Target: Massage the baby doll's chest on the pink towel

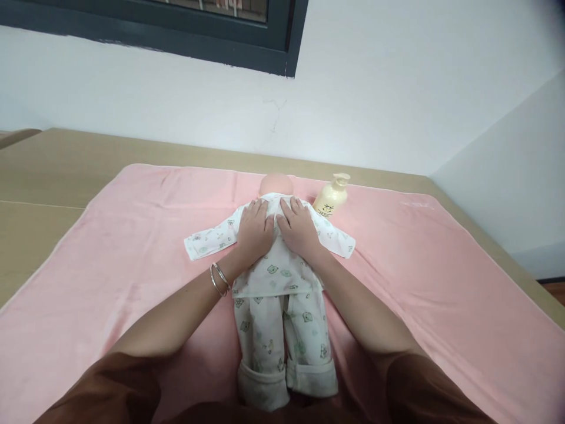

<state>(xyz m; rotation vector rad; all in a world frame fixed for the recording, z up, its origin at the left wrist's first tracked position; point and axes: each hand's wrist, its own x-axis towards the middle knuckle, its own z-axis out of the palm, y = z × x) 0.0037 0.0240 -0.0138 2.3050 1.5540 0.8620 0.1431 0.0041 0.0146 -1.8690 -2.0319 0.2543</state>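
Observation:
A baby doll [278,271] in a white printed top and matching trousers lies on a pink blanket [145,259], its bald head pointing away from me. My left hand [256,229] rests flat on the upper left part of the doll's top, fingers stretched out. Beside it, my right hand [298,227] lies flat on the upper right part, and the two thumbs nearly meet in the middle. Neither hand grasps anything. The doll's sleeves spread out to both sides, while its face and hands are not visible.
A cream pump bottle [331,197] leans or lies on the blanket to the right of the doll's head. Beneath the blanket is a wooden table [57,159], its far edge against a white wall [366,88]. A dark window frame [260,44] is set above.

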